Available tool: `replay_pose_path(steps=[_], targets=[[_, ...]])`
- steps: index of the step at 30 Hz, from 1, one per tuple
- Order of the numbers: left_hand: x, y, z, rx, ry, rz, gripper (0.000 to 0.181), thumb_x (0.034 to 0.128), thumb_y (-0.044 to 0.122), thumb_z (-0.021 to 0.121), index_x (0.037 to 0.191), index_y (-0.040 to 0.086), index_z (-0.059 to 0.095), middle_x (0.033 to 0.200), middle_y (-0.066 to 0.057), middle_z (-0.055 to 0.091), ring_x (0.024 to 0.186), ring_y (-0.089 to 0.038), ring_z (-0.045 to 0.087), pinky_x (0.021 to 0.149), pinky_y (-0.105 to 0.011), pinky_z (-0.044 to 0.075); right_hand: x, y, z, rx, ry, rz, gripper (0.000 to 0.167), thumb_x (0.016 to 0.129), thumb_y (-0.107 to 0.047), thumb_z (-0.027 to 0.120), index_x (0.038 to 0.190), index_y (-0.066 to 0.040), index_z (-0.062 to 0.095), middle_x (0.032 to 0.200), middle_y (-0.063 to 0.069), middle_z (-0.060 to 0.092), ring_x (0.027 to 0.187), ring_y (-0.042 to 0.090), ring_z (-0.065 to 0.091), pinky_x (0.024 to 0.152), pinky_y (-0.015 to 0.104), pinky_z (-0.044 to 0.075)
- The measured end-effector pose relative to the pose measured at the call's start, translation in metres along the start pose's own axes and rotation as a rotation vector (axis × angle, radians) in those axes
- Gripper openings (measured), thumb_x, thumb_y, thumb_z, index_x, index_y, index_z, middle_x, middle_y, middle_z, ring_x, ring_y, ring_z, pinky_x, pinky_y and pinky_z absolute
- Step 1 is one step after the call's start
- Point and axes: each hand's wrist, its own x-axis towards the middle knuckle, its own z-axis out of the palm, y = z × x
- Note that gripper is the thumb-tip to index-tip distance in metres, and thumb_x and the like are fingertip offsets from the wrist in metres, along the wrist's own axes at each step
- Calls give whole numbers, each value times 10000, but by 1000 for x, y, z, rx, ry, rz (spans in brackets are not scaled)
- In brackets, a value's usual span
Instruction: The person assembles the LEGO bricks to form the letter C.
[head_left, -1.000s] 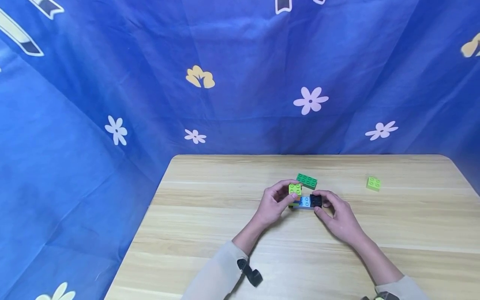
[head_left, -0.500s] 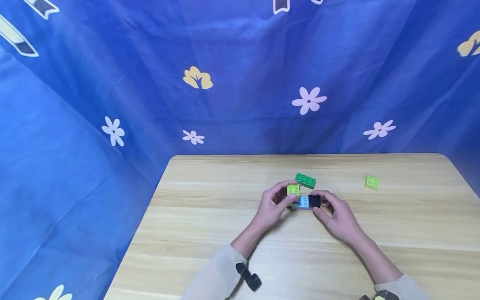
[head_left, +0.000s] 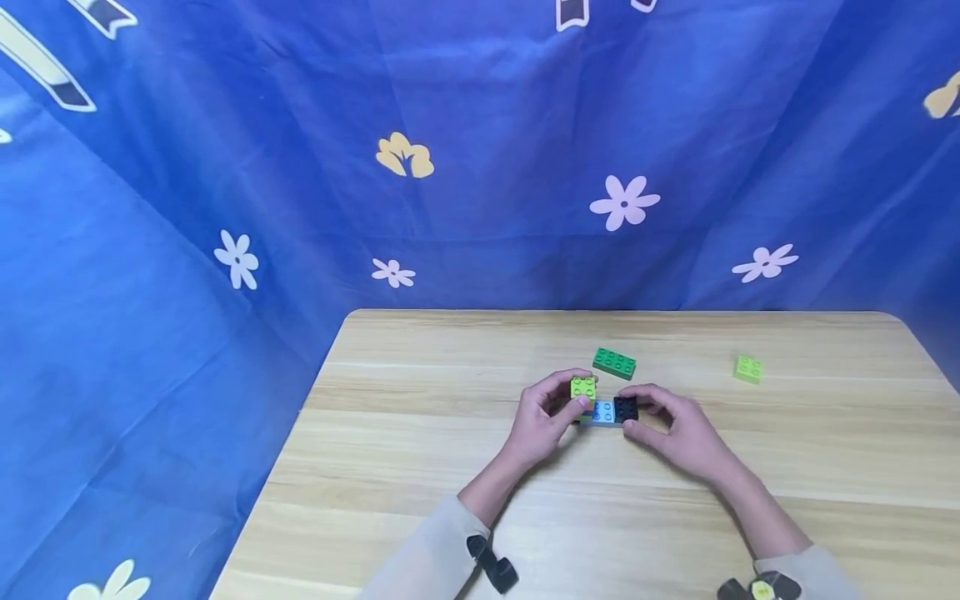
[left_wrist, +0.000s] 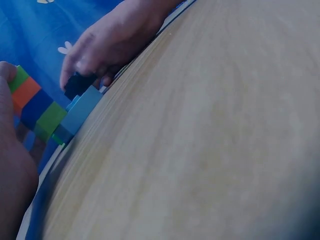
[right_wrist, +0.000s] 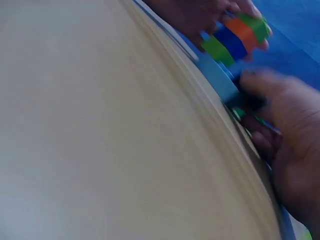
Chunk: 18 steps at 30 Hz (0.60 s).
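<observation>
Movement is slight: left hand (head_left: 537, 422), pinching stacked lime, orange, blue and green plastic bricks (left_wrist: 36, 106), and right hand (head_left: 681, 431), gripping a square black brick (head_left: 626, 408), have drawn their pale-blue base (head_left: 603, 412) nearer the person across the wooden bench (head_left: 600, 517), seemingly still joined.

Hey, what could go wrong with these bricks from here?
The four-brick stack in the left hand might tip off its end of the light blue brick if pushed sideways. The black brick could end up crooked if the right hand presses unevenly. The dark green brick lies just beyond and might get bumped.
</observation>
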Motion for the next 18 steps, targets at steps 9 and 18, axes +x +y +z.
replay_pose_path(steps=[9, 18], targets=[[0, -7, 2, -24, -23, 16, 346, 1016, 65, 686, 1360, 32, 658, 1223, -195, 732, 1018, -149, 689, 895, -332, 599, 39, 22, -10, -15, 218, 47, 360, 972, -167, 795, 1302, -51, 710, 1220, 151, 726, 1041, 179, 692, 897, 131, 530], [0, -7, 2, -40, -50, 23, 370, 1001, 30, 682, 1369, 29, 646, 1243, -211, 722, 1012, -156, 692, 911, -381, 600, 52, 27, -5, -201, 130, 32, 422, 918, -201, 856, 1306, -108, 720, 1255, 161, 699, 1213, 388, 617, 1027, 589, 514]])
